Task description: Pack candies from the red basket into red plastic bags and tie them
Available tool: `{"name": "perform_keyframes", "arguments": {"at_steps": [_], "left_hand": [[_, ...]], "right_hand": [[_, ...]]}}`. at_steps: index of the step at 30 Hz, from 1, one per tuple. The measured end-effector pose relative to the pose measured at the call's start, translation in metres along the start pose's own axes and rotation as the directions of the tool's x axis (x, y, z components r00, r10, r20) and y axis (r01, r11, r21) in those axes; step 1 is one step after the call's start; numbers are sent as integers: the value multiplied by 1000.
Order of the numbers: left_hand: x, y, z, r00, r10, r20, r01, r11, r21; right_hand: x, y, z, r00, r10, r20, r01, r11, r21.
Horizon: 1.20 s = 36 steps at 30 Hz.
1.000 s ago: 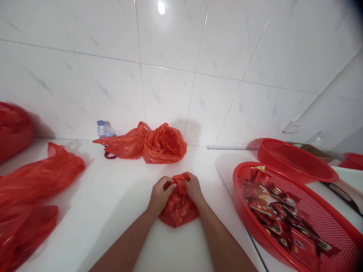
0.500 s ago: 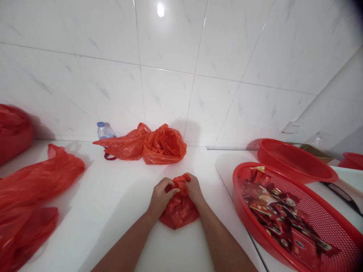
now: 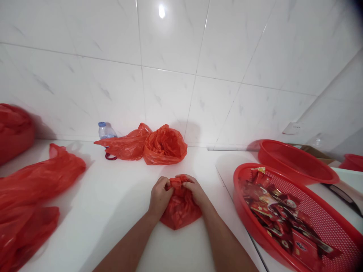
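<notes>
A small red plastic bag point(image 3: 181, 211) rests on the white table between my hands, its gathered top bunched upward. My left hand point(image 3: 160, 196) pinches the left side of that top, thumb and fingers pressed together. On the other side my right hand point(image 3: 195, 190) grips the bunched plastic, with its thumb in front and its fingers curled behind. What the bag holds, if anything, cannot be made out. Just beyond, near the wall, stands an opened red bag point(image 3: 166, 145) with crumpled folds, beside a flatter crumpled red bag point(image 3: 127, 143).
At right, a red perforated basket point(image 3: 320, 207) holds many small wrapped packets, with a red basin point(image 3: 297, 160) behind it. Red bags point(image 3: 42, 177) lie at left. A clear bottle point(image 3: 104, 131) with a blue cap stands by the wall. A knife point(image 3: 343, 196) lies far right.
My left fingers have closed in on the bag's top. My right thumb has come round to the front of it, and the top has been folded slightly.
</notes>
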State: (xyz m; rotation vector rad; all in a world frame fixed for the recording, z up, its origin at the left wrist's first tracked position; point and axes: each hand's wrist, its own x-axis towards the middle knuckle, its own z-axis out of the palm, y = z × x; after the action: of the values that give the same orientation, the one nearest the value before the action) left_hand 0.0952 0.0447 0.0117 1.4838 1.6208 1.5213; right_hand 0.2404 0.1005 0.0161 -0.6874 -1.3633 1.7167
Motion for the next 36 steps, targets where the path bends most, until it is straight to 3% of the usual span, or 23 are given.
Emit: {"name": "perform_keyframes", "arguments": {"at_steps": [3, 5, 8, 10, 12, 16, 20, 22, 24, 28, 31, 34, 36], "left_hand": [[0, -1, -2, 1000, -15, -3, 15, 1000, 0], [0, -2, -2, 1000, -7, -7, 7, 1000, 4], [-1, -2, -3, 999, 35, -2, -35, 999, 6], [-1, -1, -2, 996, 81, 19, -82, 996, 20], [-3, 0, -2, 989, 138, 53, -140, 989, 37], [-3, 0, -1, 973, 205, 105, -212, 975, 62], [-3, 0, -3, 961, 273, 42, -277, 950, 142], [-10, 3, -6, 931, 365, -4, -356, 909, 216], [-24, 8, -9, 871, 490, 19, -478, 839, 259], [-64, 23, -18, 723, 658, 208, -689, 708, 155], [-84, 30, -26, 665, 682, 305, -730, 679, 74], [-85, 30, -32, 678, 659, 326, -708, 704, 52], [-77, 29, -34, 740, 609, 287, -646, 762, 48]], "right_hand": [[-4, -7, 1, 993, 19, 120, -18, 1000, -14], [-4, -6, 2, 990, 34, 135, -21, 995, -98], [0, 1, 4, 1000, -24, -7, 21, 960, -279], [3, 6, 4, 979, -117, -166, 43, 919, -392], [5, 9, 3, 951, -185, -249, 58, 895, -443], [4, 6, 0, 972, -136, -190, 68, 943, -325], [4, 5, -8, 980, -52, -191, 59, 998, 29], [6, 7, -15, 973, -50, -226, 81, 988, 131], [10, 9, -24, 958, -38, -285, 70, 992, 104], [16, 12, -41, 909, -103, -404, 55, 990, -127], [18, 13, -46, 914, -134, -384, 60, 978, -199], [16, 12, -45, 943, -122, -310, 69, 982, -175], [14, 11, -45, 945, -109, -308, 81, 991, -103]]}}
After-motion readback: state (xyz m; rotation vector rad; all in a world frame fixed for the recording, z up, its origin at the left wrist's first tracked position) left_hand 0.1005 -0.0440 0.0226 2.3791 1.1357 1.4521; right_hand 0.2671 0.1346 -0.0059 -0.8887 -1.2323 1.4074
